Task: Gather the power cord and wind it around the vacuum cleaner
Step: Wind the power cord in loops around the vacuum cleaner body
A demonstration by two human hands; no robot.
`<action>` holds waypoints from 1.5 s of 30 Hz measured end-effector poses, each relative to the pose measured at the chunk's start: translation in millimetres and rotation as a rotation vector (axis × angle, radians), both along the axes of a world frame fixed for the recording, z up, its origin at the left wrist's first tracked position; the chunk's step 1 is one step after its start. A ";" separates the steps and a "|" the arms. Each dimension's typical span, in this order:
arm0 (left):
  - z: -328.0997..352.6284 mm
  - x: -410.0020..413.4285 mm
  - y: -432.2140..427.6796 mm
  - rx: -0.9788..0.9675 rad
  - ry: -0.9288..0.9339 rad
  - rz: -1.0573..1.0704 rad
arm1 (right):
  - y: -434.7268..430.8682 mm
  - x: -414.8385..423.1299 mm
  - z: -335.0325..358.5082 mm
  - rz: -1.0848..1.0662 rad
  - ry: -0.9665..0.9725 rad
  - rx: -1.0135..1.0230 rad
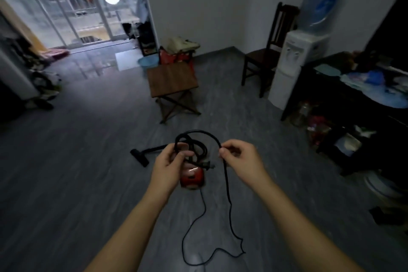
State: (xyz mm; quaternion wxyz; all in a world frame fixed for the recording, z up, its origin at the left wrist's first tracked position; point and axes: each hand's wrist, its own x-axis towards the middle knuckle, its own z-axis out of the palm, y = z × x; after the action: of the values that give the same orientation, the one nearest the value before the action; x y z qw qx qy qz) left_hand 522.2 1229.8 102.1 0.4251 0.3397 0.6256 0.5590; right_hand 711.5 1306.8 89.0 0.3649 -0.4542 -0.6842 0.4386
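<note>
Nearest, at six o'clock low in the view, a slack loop of the thin black power cord point(227, 187) lies on the grey wood-grain floor point(88, 183), curling round and rising in two strands. One strand climbs to the right hand point(240, 159), whose thumb and forefinger pinch it while the other fingers curl loosely. From that pinch the cord arches over toward eleven o'clock into several gathered coils held in the left hand point(169, 162), its fingers closed around the bundle; the black plug end sticks out of the coils toward the right hand. Just beneath and beyond the left hand sits the small red glossy vacuum cleaner point(192, 178) on the floor, the second strand running to it. Its black wand and floor nozzle point(139, 157) stretch away at ten o'clock. Farther, at twelve o'clock, stands a brown wooden folding table point(172, 78), and at two o'clock a dark wooden chair point(265, 55) beside a white water dispenser point(291, 62).
</note>
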 end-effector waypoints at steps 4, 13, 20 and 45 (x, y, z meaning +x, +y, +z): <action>-5.1 -44.2 29.4 0.003 -0.171 0.081 | 29.1 -49.9 -2.8 0.075 0.000 -0.009; -9.5 -98.2 81.5 0.006 -0.266 0.147 | 88.8 -111.9 -21.5 0.124 -0.011 -0.104; -28.4 -102.6 109.5 -0.063 -0.384 0.329 | 138.9 -133.9 -51.3 0.245 0.024 -0.185; -61.8 -95.8 162.0 -0.320 0.788 -0.045 | 231.7 -126.6 -114.4 0.672 -0.311 -0.207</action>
State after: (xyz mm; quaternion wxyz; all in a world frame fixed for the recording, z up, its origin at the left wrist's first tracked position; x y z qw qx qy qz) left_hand 426.5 1391.8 40.3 0.2131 0.4705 0.8117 0.2729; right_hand 584.9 1538.5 -25.4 0.0449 -0.3002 -0.7941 0.5266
